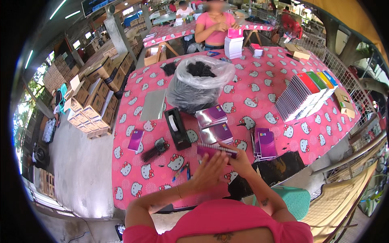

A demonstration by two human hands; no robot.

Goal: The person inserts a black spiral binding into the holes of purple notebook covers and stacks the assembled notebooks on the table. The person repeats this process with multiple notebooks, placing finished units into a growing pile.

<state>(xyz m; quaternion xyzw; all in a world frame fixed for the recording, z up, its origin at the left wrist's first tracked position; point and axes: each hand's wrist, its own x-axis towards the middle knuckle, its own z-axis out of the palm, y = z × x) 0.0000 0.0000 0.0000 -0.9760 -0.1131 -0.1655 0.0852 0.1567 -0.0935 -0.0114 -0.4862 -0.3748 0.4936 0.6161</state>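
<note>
Close in front of me, a purple spiral notebook [206,150] is held at a tilt, its wire binding along the upper edge. My right hand [240,161] grips its right end, the thumb near the binding. Stretched fingers of my left hand [210,169] lie flat against the cover. Just beyond are two stacks of purple spiral notebooks [216,133], and more purple notebooks [265,143] sit to the right. A black tape dispenser [177,129] stands left of the stacks. Nearer on the left lie a black bristly bundle [155,151] and pens [181,173].
A clear plastic bag [194,87] filled with black strands stands mid-table. Tall stacks of spiral notebooks [302,97] with coloured covers rise at right. A single purple notebook [136,139] lies left. Across the table, another person [214,26] handles a pink item. Cartons [93,101] are piled left.
</note>
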